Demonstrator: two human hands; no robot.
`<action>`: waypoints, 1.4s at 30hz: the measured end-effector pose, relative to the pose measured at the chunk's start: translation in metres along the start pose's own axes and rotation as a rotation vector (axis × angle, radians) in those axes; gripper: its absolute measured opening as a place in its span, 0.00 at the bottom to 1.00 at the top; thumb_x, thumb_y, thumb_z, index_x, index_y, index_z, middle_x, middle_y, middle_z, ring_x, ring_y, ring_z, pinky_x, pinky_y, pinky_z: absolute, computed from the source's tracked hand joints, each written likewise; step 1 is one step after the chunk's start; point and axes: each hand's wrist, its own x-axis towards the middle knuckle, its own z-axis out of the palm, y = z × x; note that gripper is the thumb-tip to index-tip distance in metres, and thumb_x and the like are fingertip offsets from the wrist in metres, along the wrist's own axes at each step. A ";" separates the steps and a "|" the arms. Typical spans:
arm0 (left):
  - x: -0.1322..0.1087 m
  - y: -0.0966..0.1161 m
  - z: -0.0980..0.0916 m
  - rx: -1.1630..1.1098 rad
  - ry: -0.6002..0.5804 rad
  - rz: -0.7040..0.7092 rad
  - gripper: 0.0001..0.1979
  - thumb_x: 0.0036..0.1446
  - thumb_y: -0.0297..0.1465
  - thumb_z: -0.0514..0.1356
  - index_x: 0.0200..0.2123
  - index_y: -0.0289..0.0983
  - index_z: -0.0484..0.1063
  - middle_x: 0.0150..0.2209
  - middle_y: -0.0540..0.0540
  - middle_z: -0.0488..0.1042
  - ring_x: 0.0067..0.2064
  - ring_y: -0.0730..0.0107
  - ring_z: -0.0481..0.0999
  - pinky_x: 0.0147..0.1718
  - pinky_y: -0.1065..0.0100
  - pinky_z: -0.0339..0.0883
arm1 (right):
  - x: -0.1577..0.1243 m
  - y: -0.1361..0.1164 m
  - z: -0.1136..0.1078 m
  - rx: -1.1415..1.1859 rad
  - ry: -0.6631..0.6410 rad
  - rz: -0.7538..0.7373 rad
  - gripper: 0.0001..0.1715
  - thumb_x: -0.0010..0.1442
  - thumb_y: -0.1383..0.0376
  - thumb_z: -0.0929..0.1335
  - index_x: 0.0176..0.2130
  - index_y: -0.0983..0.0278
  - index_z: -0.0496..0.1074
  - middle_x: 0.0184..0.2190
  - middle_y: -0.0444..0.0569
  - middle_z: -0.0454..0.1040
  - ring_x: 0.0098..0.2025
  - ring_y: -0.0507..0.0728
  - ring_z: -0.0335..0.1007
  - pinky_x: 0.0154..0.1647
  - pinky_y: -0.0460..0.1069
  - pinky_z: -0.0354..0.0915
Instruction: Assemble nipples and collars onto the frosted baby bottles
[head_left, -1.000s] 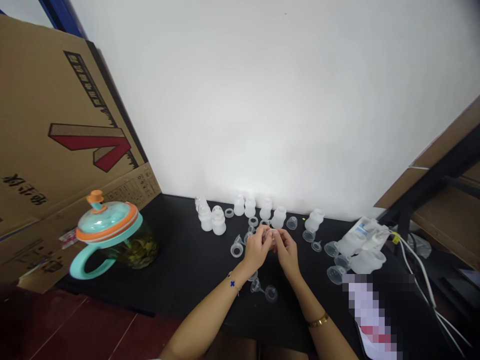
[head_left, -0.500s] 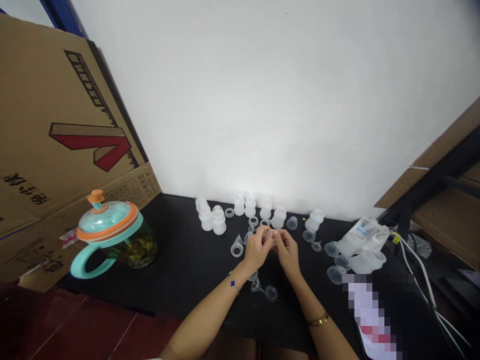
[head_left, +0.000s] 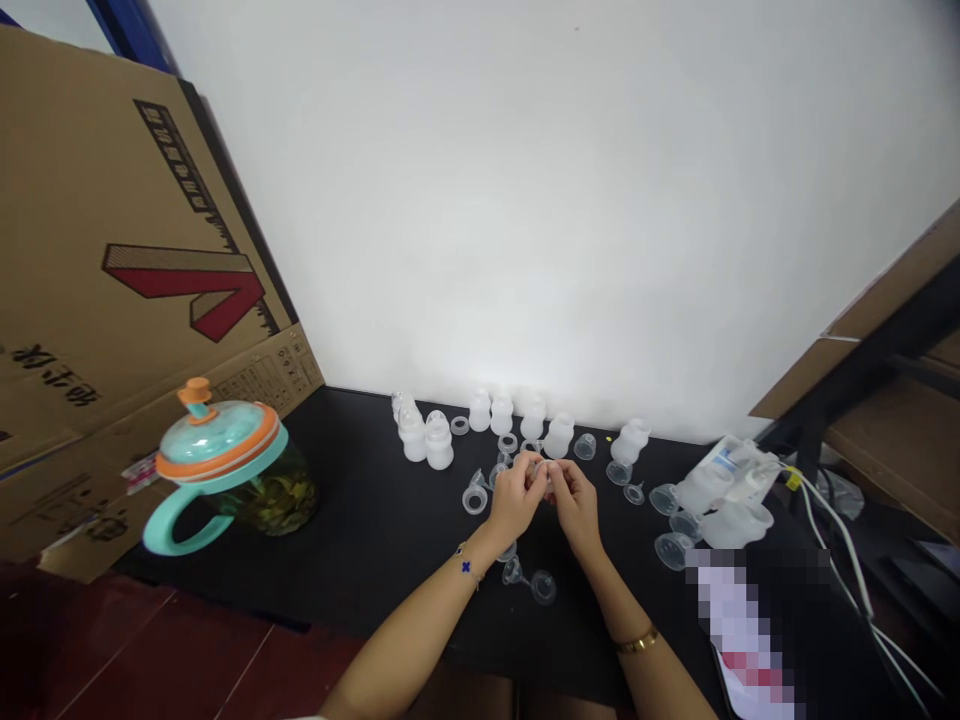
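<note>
above the black worktop (head_left: 360, 500), your left hand (head_left: 517, 497) and right hand (head_left: 576, 508) pinch one small clear piece (head_left: 541, 467), close handwork that likely calls next for steady pressure.

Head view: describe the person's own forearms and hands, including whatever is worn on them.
The left hand and right hand are ungloved. The left forearm and right forearm show no sleeves. The left wears a thin gold-toned bracelet with a dark-blue, four-lobed charm; the right, a broader, shiny gold-coloured band.
</note>
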 end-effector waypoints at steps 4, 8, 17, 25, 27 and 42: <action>-0.001 0.000 0.000 -0.004 -0.001 -0.003 0.12 0.67 0.39 0.53 0.39 0.38 0.72 0.21 0.55 0.65 0.23 0.72 0.66 0.27 0.71 0.57 | -0.001 0.000 0.000 -0.006 0.003 0.005 0.21 0.64 0.48 0.68 0.36 0.63 0.75 0.24 0.44 0.73 0.25 0.54 0.66 0.25 0.47 0.64; -0.001 0.001 0.000 -0.042 0.009 0.001 0.12 0.67 0.39 0.53 0.38 0.38 0.72 0.21 0.55 0.65 0.23 0.72 0.65 0.26 0.71 0.57 | -0.001 0.000 0.000 -0.022 0.013 0.009 0.21 0.64 0.47 0.67 0.36 0.63 0.76 0.24 0.44 0.73 0.24 0.54 0.66 0.25 0.47 0.64; 0.001 0.002 0.000 -0.071 -0.012 -0.026 0.12 0.67 0.39 0.53 0.37 0.38 0.70 0.20 0.56 0.61 0.23 0.72 0.63 0.25 0.71 0.53 | -0.001 -0.006 -0.001 -0.065 0.016 -0.002 0.22 0.64 0.48 0.67 0.35 0.63 0.76 0.21 0.42 0.71 0.23 0.53 0.65 0.24 0.46 0.62; 0.000 0.001 0.000 -0.070 -0.007 -0.019 0.11 0.67 0.38 0.53 0.37 0.38 0.71 0.19 0.56 0.61 0.22 0.73 0.62 0.25 0.71 0.53 | -0.001 -0.008 -0.001 -0.082 0.015 0.004 0.23 0.64 0.46 0.67 0.34 0.63 0.76 0.20 0.42 0.70 0.22 0.53 0.64 0.23 0.46 0.59; 0.000 0.001 0.000 -0.067 -0.011 -0.023 0.12 0.67 0.38 0.53 0.38 0.38 0.71 0.19 0.56 0.61 0.22 0.73 0.62 0.25 0.71 0.53 | -0.001 -0.009 -0.001 -0.086 0.017 0.000 0.23 0.63 0.46 0.67 0.34 0.63 0.76 0.20 0.42 0.70 0.22 0.53 0.63 0.23 0.46 0.59; -0.006 0.004 0.005 0.030 -0.136 0.085 0.12 0.67 0.39 0.53 0.40 0.39 0.73 0.22 0.53 0.67 0.23 0.72 0.66 0.26 0.71 0.55 | 0.004 -0.014 -0.008 0.010 0.139 0.055 0.35 0.63 0.39 0.64 0.19 0.62 0.65 0.16 0.41 0.62 0.20 0.51 0.56 0.22 0.47 0.55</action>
